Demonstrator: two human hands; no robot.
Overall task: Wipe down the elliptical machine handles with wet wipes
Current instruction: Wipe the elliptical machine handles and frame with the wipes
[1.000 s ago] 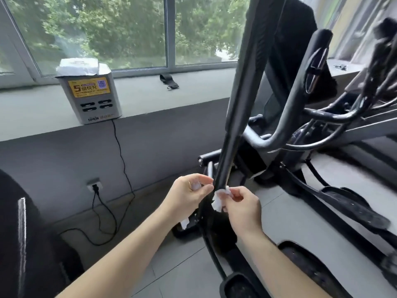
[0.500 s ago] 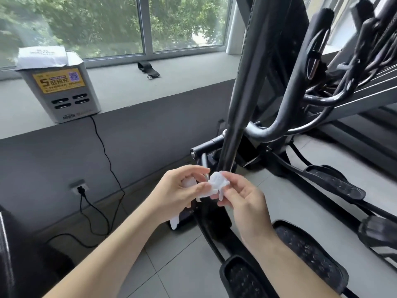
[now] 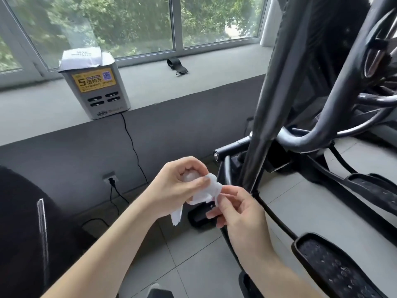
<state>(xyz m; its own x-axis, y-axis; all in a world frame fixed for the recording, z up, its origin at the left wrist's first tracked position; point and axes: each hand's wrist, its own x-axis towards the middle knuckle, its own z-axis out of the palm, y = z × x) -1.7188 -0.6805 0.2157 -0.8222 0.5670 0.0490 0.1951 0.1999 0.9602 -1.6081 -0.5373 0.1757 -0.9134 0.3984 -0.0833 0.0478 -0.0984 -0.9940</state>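
Note:
A crumpled white wet wipe (image 3: 209,191) is stretched between my two hands, just left of the elliptical's dark upright handle bar (image 3: 265,100). My left hand (image 3: 178,186) grips one bunched end of it, with a strip of wipe hanging below the palm. With thumb and fingertips, my right hand (image 3: 236,209) pinches the other end. Neither hand touches the bar. A second curved handle (image 3: 335,82) rises to the right.
A grey charging-station box (image 3: 96,87) with a white packet on top stands on the windowsill, its cable running to a wall socket (image 3: 110,177). A black strap (image 3: 177,66) lies on the sill. Foot pedals (image 3: 335,267) sit low right. A dark seat (image 3: 25,229) fills the lower left.
Both hands have come away from the upright bar, moving down and left with the wipe. The view has swung leftward, and the wipe is now pulled out between the hands.

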